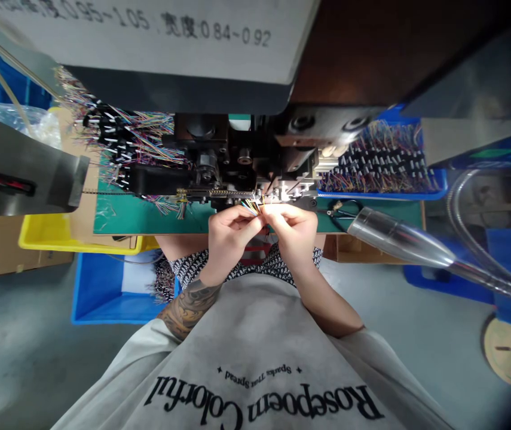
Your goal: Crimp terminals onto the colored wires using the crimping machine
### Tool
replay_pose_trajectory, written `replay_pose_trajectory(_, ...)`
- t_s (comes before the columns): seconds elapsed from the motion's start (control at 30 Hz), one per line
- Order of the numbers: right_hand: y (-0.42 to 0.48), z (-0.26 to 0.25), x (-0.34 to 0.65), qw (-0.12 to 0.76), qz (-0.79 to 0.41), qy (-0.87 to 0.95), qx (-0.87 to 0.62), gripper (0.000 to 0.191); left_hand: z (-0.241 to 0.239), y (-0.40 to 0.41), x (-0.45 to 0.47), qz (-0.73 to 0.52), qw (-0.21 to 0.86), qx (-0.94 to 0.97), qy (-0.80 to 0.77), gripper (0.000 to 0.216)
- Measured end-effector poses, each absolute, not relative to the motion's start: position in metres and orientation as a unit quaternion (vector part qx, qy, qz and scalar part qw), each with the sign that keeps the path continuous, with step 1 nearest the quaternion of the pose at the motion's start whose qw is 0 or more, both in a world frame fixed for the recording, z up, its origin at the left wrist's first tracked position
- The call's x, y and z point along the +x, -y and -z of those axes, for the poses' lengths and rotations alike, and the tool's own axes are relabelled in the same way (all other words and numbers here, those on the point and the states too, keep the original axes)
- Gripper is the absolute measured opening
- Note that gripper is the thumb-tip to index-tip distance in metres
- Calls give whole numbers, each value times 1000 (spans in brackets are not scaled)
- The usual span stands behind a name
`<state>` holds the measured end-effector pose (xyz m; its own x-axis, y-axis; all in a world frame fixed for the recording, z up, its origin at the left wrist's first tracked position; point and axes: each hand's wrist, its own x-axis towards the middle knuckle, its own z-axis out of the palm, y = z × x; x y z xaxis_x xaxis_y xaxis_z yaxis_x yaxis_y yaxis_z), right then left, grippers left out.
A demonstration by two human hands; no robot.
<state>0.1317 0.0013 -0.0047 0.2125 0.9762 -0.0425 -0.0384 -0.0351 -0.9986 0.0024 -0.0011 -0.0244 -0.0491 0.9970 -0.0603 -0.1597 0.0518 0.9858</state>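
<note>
Both my hands meet just in front of a black crimping machine (237,161) on a green bench top (116,215). My left hand (229,237), on a tattooed forearm, is closed in a pinch on a small bunch of thin coloured wires (252,206). My right hand (294,230) is closed too, its fingertips pinching the same wire ends. The wire tips fan out toward the machine's metal feed strip (219,194). The hands touch each other at the fingertips.
Piles of coloured wire harnesses lie left of the machine (121,137) and in a blue tray (385,158) on the right. A clear flexible lamp or nozzle (398,239) reaches in from the right. A yellow bin (49,236) and a blue bin (103,292) sit lower left.
</note>
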Motion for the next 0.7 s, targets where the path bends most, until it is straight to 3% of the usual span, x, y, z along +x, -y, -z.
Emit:
replay_pose_trajectory(0.37,-4,-5,133,551,-420,416,-589,40,15,2,2,-511,546,445,-493,18)
replay_pose_trajectory(0.7,-4,2,133,534,-421,427,-596,29,20,2,2,-512,550,426,-504,19)
